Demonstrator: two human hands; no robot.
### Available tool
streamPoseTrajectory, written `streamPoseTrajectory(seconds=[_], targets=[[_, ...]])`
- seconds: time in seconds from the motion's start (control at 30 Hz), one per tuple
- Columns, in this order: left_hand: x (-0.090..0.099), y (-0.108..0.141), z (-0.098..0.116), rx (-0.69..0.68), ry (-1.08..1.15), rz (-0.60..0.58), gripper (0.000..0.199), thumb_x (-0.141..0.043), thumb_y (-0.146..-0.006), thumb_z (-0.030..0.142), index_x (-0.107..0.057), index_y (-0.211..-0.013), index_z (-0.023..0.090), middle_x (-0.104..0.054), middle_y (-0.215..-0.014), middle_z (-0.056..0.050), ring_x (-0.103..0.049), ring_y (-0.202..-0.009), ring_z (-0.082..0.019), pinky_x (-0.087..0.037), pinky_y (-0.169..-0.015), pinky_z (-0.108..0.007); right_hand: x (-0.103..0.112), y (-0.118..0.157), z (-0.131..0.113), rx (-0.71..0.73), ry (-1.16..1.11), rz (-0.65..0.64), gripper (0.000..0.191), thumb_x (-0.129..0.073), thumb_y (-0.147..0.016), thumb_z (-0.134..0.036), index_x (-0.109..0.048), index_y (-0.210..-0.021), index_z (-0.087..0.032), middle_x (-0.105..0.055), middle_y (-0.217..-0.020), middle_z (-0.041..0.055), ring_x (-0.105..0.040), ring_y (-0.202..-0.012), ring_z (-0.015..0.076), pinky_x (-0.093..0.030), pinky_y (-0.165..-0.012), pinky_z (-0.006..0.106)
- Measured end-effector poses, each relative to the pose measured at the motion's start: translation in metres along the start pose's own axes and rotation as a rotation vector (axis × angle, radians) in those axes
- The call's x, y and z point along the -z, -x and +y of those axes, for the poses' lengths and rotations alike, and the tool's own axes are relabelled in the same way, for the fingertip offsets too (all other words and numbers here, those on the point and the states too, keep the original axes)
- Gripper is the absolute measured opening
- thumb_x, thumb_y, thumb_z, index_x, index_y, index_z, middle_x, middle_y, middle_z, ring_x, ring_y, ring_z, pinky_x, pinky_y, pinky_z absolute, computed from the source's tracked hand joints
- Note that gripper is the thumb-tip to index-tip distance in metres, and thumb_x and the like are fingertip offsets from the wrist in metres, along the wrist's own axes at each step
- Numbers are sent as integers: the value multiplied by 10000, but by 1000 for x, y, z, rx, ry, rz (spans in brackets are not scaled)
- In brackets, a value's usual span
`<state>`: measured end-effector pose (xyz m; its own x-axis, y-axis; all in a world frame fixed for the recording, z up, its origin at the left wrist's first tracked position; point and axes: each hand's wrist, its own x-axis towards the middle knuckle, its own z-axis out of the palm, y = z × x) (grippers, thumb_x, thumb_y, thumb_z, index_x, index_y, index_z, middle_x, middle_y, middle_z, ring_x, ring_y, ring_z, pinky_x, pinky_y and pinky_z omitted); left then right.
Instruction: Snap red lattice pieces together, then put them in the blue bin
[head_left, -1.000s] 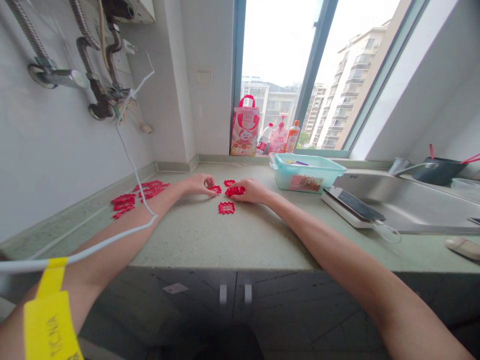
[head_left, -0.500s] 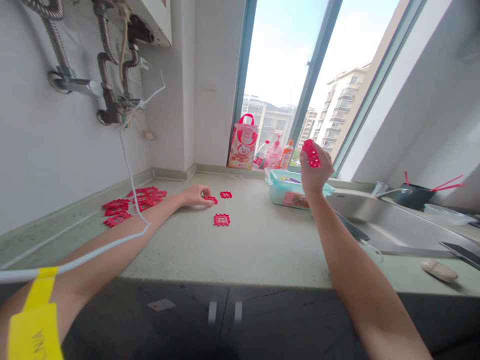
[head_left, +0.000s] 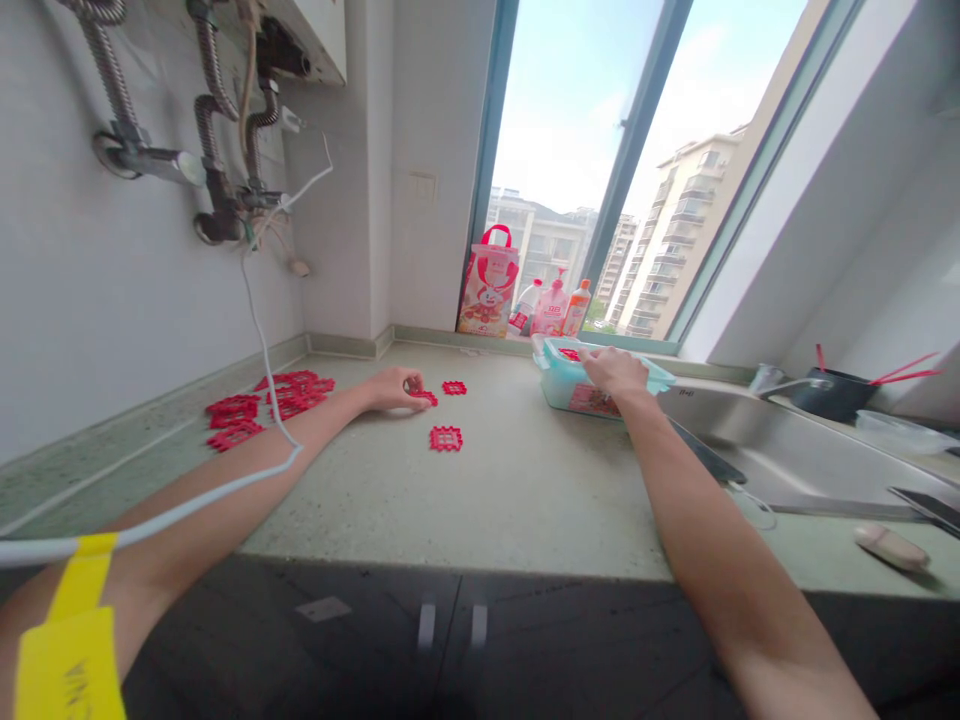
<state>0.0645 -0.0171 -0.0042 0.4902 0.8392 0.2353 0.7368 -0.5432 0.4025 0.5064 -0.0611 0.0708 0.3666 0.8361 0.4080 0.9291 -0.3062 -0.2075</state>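
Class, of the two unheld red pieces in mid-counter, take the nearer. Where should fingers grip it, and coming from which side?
Probably best from above, pinching the nearer red piece across two opposite notched edges: it lies flat on the counter, with bare surface around it for fingertips.

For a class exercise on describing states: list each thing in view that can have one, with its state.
Left hand, fingers closed on a red piece
Right hand, over the tub; grip unclear
Tub, open
Front red piece, flat
Back red piece, flat
Leftmost red pieces, heaped
Handled bag, upright
Cabinet doors, shut
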Motion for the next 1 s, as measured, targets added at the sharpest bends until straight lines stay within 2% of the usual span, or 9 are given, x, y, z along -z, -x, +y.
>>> streamPoseTrajectory(seconds=[0.13, 0.27, 0.37, 0.53, 0.63, 0.73, 0.87, 0.93, 1.0], targets=[[-1, -1, -2, -13, 10, 1, 467, -767, -702, 605, -706, -935, 204, -735, -963, -47, -616, -855, -199, -397, -727, -283, 0, 2, -1, 10, 0, 27, 637, -388, -975, -641, -814, -1168, -208, -755, -1164, 222, -705, -1101, 381, -516, -935, 495], [-3, -3, -6, -12, 9, 4, 465, -765, -703, 609, -712, -936, 209, -738, -965, -44, -624, -856, -199, -400, -731, -279, -5, 2, 4, 60, -36, 157, 570, -437, -969, -609, -827, -1110, -218, -765, -1083, 195, -701, -1038, 364, -519, -907, 472], [-4, -4, -10, -7, 9, 6, 483, -766, -700, 624, -715, -950, 213, -739, -973, -46, -629, -858, -201, -404, -729, -275, -7, -3, 13, 109, -86, 362, 517, -457, -982, -550, -819, -1068, -191, -740, -1069, 186, -664, -1040, 360, -517, -882, 463], [-5, -5, -11, -16, 13, 6, 490, -761, -702, 632, -713, -950, 213, -737, -969, -49, -628, -853, -204, -406, -722, -276, 5, -17, 29, 191, -224, 839, 537, -369, -1061, -534, -754, -982, -168, -649, -1032, 164, -591, -1060, 332, -502, -925, 488], [-4, -3, -8, -12, 20, 1, 471, -758, -701, 622, -709, -930, 213, -738, -976, -50, -627, -864, -204, -404, -727, -276, 12, -23, 34, 246, -324, 1001, 540, -400, -1052, -599, -713, -1010, -161, -591, -1058, 164, -556, -1084, 323, -478, -977, 516], [-3, -2, -6, -3, 19, 4, 462, -761, -697, 612, -706, -925, 214, -738, -967, -47, -625, -868, -206, -401, -726, -279, 7, -25, 37, 217, -285, 855, 547, -435, -1033, -611, -719, -1041, -144, -597, -1104, 192, -542, -1123, 341, -454, -1002, 530], [-2, -2, -5, -2, 14, 6, 447, -761, -704, 600, -701, -921, 214, -736, -948, -43, -620, -853, -201, -397, -727, -284, -10, -24, 43, 46, -115, 353, 600, -355, -1037, -584, -791, -1050, -172, -686, -1127, 205, -584, -1131, 387, -443, -994, 577], [-3, -2, -5, 0, 11, 4, 448, -761, -707, 601, -704, -925, 214, -736, -950, -44, -618, -851, -199, -396, -727, -283, -16, -22, 45, -1, -84, 265, 627, -302, -1046, -555, -801, -1119, -183, -714, -1144, 204, -612, -1118, 385, -443, -996, 577], [-3, -3, -6, 8, 6, 6, 459, -763, -707, 607, -710, -939, 214, -735, -955, -46, -619, -853, -200, -395, -723, -281, -18, -19, 43, 12, -69, 289, 620, -292, -1044, -519, -792, -1170, -176, -727, -1150, 205, -634, -1094, 377, -448, -988, 564]])
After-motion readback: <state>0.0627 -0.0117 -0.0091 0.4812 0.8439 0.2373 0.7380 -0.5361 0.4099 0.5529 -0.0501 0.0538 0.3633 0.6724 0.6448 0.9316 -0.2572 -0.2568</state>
